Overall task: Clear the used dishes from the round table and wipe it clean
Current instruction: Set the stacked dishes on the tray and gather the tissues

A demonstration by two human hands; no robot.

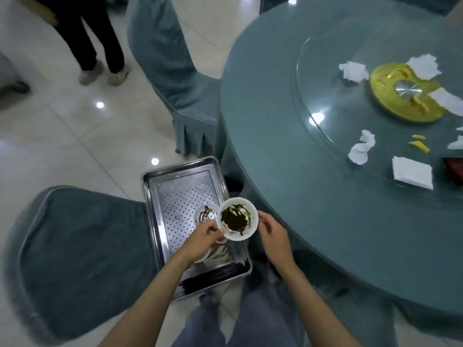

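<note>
We pinch the sauce-smeared bowl (236, 219) at its rim with our left hand (203, 236), right hand (273, 236) loosely open beside it; likely light, stiff, breakable, slick inside, so the clean rim grips best.

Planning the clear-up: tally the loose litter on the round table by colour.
White paper pieces: 6, one cut by the frame edge
Yellow scraps: 2
Red item, mostly out of frame: 1
Total: 9
</note>
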